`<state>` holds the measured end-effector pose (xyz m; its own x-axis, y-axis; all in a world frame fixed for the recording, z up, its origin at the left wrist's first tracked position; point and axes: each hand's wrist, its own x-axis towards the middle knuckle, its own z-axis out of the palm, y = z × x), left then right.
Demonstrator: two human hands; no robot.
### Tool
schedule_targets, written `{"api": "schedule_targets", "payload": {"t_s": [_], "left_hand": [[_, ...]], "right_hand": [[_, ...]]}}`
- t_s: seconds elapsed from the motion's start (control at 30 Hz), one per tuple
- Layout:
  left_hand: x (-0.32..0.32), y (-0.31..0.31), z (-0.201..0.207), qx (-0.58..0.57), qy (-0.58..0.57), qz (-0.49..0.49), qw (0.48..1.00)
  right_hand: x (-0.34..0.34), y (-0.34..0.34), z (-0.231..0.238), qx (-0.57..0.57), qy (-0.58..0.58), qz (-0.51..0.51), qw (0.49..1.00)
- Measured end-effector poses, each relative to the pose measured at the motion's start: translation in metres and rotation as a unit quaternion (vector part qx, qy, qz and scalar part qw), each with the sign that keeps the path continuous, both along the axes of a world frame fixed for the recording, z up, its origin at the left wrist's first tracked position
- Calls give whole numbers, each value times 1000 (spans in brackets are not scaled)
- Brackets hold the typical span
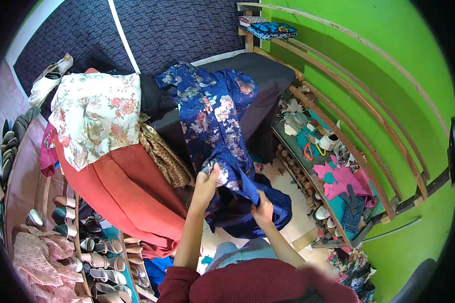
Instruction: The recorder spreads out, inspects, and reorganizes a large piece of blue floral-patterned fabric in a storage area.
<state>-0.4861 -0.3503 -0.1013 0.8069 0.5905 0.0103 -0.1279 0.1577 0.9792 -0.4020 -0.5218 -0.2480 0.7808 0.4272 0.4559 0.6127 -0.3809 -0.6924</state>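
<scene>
A navy blue garment with pink and white flowers (207, 108) lies over a dark-covered table and hangs down toward me. Both my hands grip its lower part. My left hand (206, 186) is closed on the cloth, thumb on top, beside a white flower print. To the right and slightly lower, my right hand (262, 209) is closed on a gathered fold of the same garment. Between my hands the fabric is bunched, and a plain dark blue stretch of it hangs toward the floor. Its far end rests on the table.
Left of the garment lie a cream floral cloth (98, 111), a rust-red cloth (121, 177) and a brown patterned cloth (162, 154). Shoes (106, 262) fill racks at lower left. At right, a bench (316, 166) bears orange-handled scissors (308, 150) and pink material (341, 177). Wooden rails (349, 98) line the green wall.
</scene>
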Motion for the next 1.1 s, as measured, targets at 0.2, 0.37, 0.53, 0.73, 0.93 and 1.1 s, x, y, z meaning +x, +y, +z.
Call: {"api": "schedule_targets", "payload": {"t_s": [0.2, 0.37, 0.53, 0.73, 0.93, 1.1], "left_hand": [[-54, 48, 20, 427, 314, -188, 827], [-66, -1, 49, 561, 209, -51, 799], [-10, -79, 22, 400, 28, -213, 891], [-7, -61, 47, 604, -39, -44, 795], [-21, -53, 80, 560, -102, 47, 821], [-43, -18, 98, 462, -106, 129, 871]], "right_hand": [[18, -40, 78, 174, 160, -41, 971], [22, -67, 136, 249, 135, 188, 940], [4, -35, 169, 185, -9, 212, 960], [-9, -32, 135, 3, -156, -41, 987], [-14, -33, 77, -5, -58, -174, 983], [-12, -45, 45, -15, -5, -229, 973]]}}
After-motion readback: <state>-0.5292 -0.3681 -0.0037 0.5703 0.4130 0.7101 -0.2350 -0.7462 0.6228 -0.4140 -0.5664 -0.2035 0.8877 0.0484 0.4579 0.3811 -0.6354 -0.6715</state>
